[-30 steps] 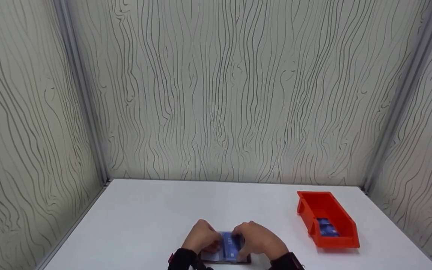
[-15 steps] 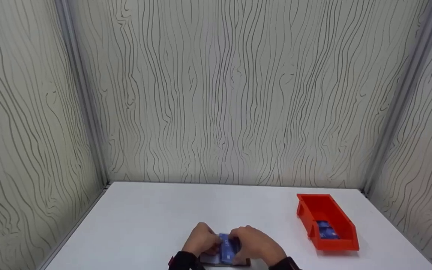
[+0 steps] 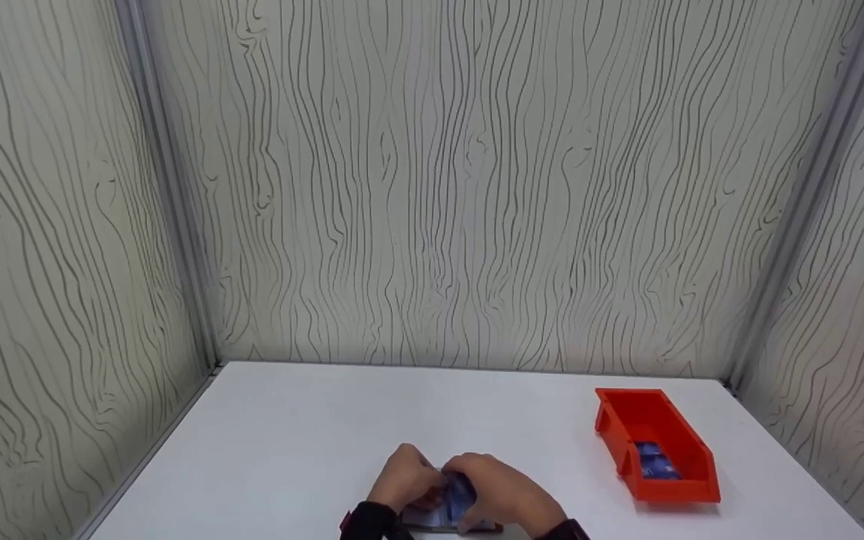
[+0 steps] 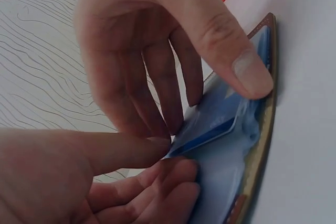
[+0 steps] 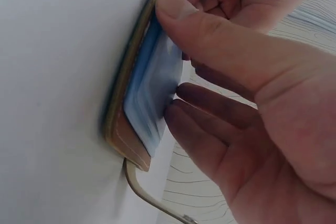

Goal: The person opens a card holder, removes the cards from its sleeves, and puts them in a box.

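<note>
An open card holder with brown stitched edges and clear plastic sleeves lies on the white table at the front. A blue card lies over its sleeves, one edge slightly raised. My left hand pinches a clear sleeve beside that edge, its other fingers curled. From the other side my right hand spans the card, thumb at the near edge and fingertips at the far edge. In the right wrist view the right thumb presses by the holder's border. Both hands partly hide the card in the head view.
A red bin with several blue cards inside stands at the right of the white table. A thin strap with a metal snap sticks out from the holder. Wood-patterned panels enclose the table.
My right hand has shifted slightly left, its fingers now closer to the left hand and covering more of the blue card. The left hand stays nearly in place.
</note>
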A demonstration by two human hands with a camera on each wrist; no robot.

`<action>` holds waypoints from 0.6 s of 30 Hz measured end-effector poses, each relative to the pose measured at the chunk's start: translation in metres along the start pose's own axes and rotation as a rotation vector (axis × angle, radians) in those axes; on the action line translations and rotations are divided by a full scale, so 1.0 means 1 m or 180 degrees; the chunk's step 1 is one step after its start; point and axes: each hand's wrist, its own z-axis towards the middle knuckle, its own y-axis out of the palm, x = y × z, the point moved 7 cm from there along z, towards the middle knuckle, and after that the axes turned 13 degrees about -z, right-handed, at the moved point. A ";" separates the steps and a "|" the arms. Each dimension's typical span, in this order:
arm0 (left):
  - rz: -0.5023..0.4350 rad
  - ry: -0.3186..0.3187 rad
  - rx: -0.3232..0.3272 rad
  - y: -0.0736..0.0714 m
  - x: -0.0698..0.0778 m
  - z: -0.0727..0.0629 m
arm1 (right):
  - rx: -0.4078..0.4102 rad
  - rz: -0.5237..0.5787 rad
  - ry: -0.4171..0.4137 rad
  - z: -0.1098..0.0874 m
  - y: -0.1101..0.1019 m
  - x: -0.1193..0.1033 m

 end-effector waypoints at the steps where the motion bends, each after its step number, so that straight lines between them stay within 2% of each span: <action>1: 0.0002 -0.0003 0.0006 0.000 0.000 0.000 | 0.0014 -0.0014 0.0002 -0.001 0.000 0.000; 8: -0.0018 0.0041 0.0057 0.001 -0.001 0.001 | 0.0153 0.0014 -0.0150 -0.004 0.000 -0.004; 12: 0.0080 0.0046 0.0086 0.000 -0.001 0.000 | 0.0104 0.0067 -0.0168 -0.005 -0.002 -0.003; 18: 0.0135 -0.0034 0.0107 0.001 -0.001 -0.001 | -0.0154 -0.0062 0.0410 -0.008 -0.005 0.015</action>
